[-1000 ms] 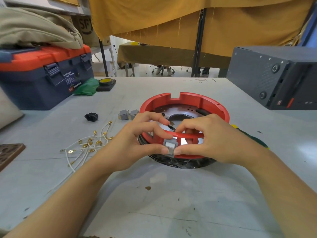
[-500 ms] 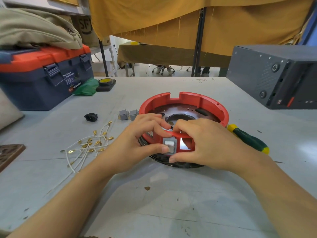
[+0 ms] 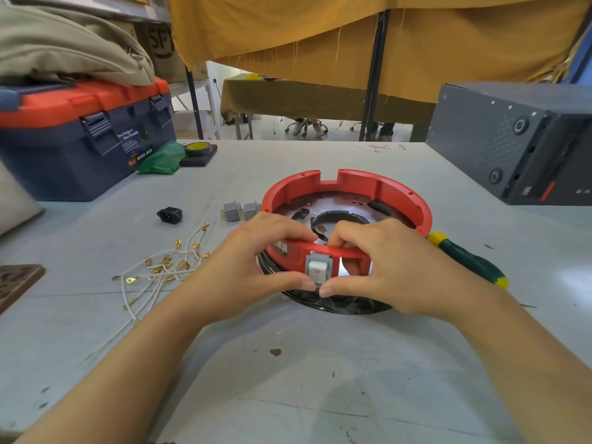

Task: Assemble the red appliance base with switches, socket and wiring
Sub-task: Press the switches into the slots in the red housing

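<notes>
The red appliance base (image 3: 347,200) lies on the grey table (image 3: 320,379) just past centre, a shallow moulded ring on a dark plate; it is judged rigid, light and prone to sliding or tipping when pushed from the side, so it should be braced at the near wall, at 6 o'clock on the ring, where both hands now hold it. A grey rocker switch (image 3: 317,270) sits in the left cut-out of that wall; the cut-out beside it, toward 3 o'clock, is open. The switch is judged a small, hard snap-fit part, best pressed square on its bezel and not on the rocker. The left hand (image 3: 253,264) is curled round the wall, fingers over the rim and thumb under the switch. The right hand (image 3: 381,267) mirrors it, thumb tip touching the switch's lower edge. Two spare switches (image 3: 241,211), a black socket (image 3: 169,215) and terminal wires (image 3: 160,270) lie toward 9 o'clock; a screwdriver (image 3: 471,261) lies at 3 o'clock.
</notes>
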